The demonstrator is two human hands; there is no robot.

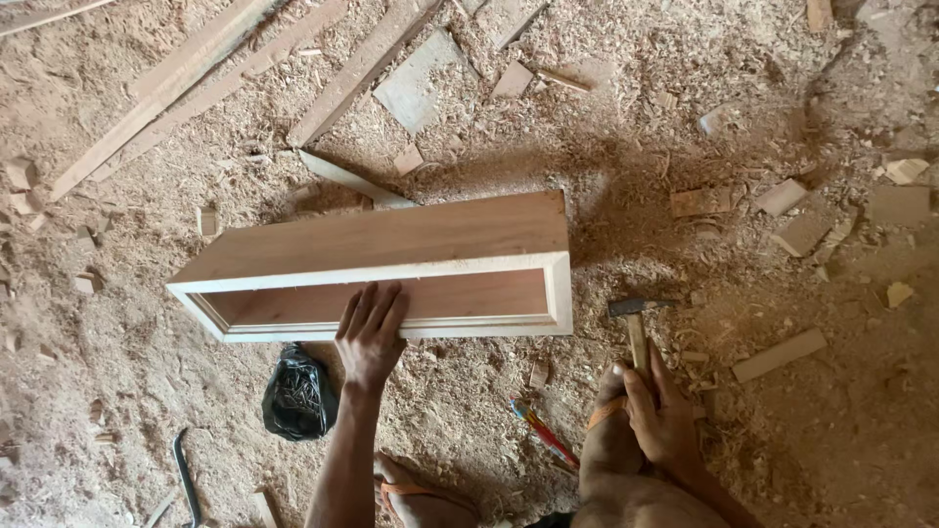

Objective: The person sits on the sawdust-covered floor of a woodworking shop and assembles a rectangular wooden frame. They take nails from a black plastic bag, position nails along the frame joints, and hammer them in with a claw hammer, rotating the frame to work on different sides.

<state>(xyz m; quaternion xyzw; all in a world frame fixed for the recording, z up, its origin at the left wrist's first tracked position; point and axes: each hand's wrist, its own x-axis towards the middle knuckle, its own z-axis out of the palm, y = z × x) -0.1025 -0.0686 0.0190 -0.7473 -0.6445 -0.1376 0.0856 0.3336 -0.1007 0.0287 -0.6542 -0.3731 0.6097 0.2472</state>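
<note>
A long open wooden box frame (391,240) lies on its side on the sawdust-covered floor, its opening facing me. My left hand (370,332) rests flat on its lower front edge, fingers spread over the rim. My right hand (660,416) grips the wooden handle of a hammer (636,323), whose metal head points away from me just right of the frame. My right knee and a foot in an orange sandal (411,494) show at the bottom.
A black plastic bag of nails (298,396) sits below the frame. A red-handled tool (543,435) lies by my knee, a dark curved bar (184,469) at lower left. Planks (196,78) and offcuts (778,357) litter the sawdust around.
</note>
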